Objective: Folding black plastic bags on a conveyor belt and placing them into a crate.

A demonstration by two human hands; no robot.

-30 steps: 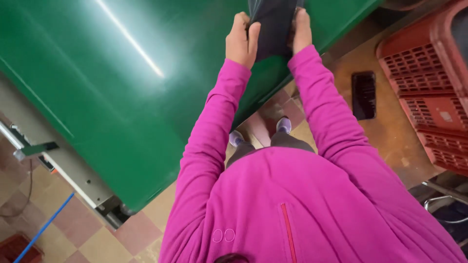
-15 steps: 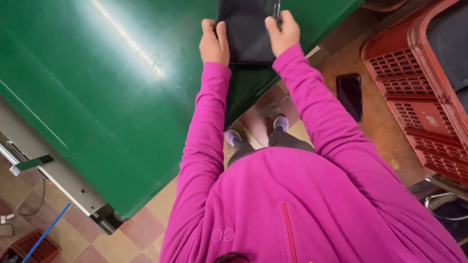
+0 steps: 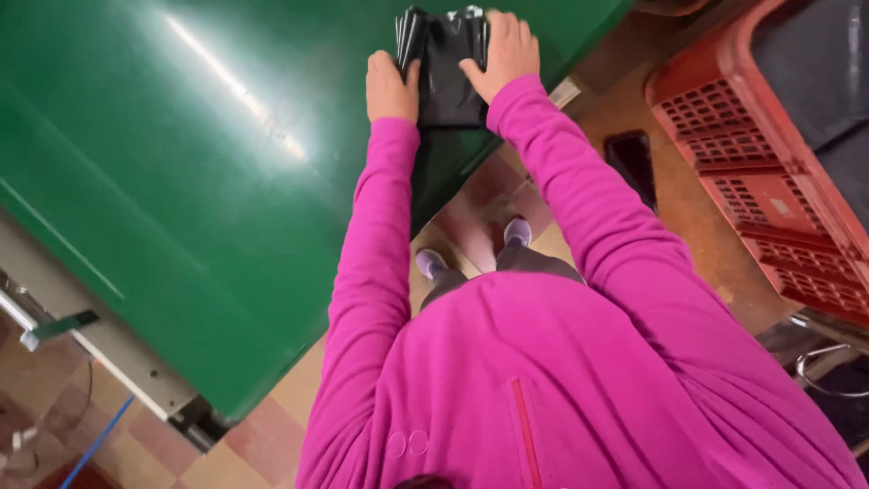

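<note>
Glossy green worktop (image 3: 181,208) fills the left and centre of the view from the head camera, a streak of ceiling light glaring across it. Below its lower edge at far left, a grey metal frame (image 3: 109,353) borders the worktop above a floor (image 3: 272,426) of pink and cream tiles, where a blue cord (image 3: 95,444) trails.

At top centre, both arms in magenta sleeves (image 3: 380,235) reach forward to a folded stack of black plastic bags (image 3: 444,72) lying on the worktop near its right edge. The left hand (image 3: 391,88) lies along the stack's left side, fingers flat and together, touching it. The right hand (image 3: 505,52) rests on the stack's top right corner, fingers spread wide and pressing down on it rather than closed around it.

Between the arms, the person's two pale shoes (image 3: 471,249) show on the tiles. Just right of the right forearm, a dark flat phone-like slab (image 3: 631,163) lies on a brown surface. Farther right, a red slatted crate (image 3: 769,181) holds dark material, and a curved metal rim (image 3: 828,362) shows at the lower right edge.
</note>
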